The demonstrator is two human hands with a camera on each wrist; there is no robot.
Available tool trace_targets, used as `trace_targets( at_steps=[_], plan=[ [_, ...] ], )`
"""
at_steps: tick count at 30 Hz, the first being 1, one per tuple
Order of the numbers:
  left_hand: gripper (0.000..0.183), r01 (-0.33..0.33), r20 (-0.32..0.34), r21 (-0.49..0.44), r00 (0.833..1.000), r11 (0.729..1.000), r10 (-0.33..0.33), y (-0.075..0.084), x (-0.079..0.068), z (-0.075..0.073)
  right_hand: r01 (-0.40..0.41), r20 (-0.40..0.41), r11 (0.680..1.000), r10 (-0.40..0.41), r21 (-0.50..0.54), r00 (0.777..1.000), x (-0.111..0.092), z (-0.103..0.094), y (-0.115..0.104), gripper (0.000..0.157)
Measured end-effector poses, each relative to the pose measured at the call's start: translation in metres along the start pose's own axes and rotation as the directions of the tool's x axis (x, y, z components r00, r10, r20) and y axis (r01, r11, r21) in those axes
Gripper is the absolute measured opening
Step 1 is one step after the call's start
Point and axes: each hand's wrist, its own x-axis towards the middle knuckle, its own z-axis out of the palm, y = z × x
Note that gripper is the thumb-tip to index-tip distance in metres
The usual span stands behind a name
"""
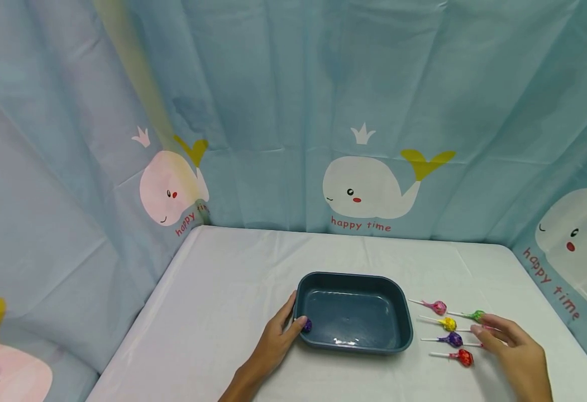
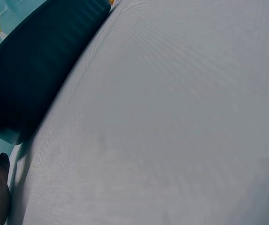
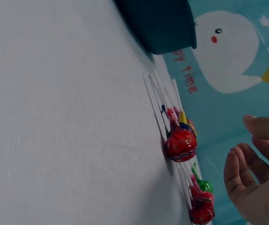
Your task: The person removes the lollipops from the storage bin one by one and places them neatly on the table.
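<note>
My left hand point(image 1: 276, 335) grips the left side of a dark blue plastic tub point(image 1: 353, 312), thumb over the rim and fingers along the outer wall. At that thumb's tip, just inside the tub, shows a purple lollipop point(image 1: 307, 325). To the tub's right lie several wrapped lollipops: pink point(image 1: 439, 307), green point(image 1: 476, 316), yellow point(image 1: 448, 324), purple point(image 1: 454, 339) and red point(image 1: 465, 358). Over their right end hovers my right hand point(image 1: 516, 346), partly hiding more lollipops. The right wrist view shows a gap between its thumb and bent fingers, with nothing held, beside a red-wrapped lollipop point(image 3: 202, 211).
A white cloth covers the table point(image 1: 233, 279). Behind it and along both sides hangs a light blue curtain point(image 1: 273, 111) printed with whales. The lollipop sticks point left, toward the tub.
</note>
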Motion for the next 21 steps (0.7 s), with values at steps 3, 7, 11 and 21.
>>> trace_targets(
  at_steps=[3,7,11,21],
  plan=[
    [0.07,0.003,0.0,-0.003,1.0,1.0,-0.003,0.001,0.0,0.0,0.042,0.017,0.999,-0.042,0.012,0.999,-0.004,0.003,-0.003,0.066],
    [0.071,-0.002,0.003,-0.004,1.0,1.0,0.002,0.0,0.0,-0.001,0.101,0.045,0.995,-0.103,0.026,0.994,-0.008,0.008,-0.007,0.065],
    [0.072,-0.006,0.007,-0.003,1.0,1.0,0.006,0.0,0.0,-0.002,0.137,0.06,0.99,-0.139,0.03,0.989,-0.013,0.017,-0.013,0.062],
    [0.07,0.001,0.013,-0.009,1.0,1.0,-0.001,-0.001,0.001,-0.002,0.231,0.116,0.968,-0.242,0.101,0.963,-0.027,0.035,-0.025,0.069]
  ],
)
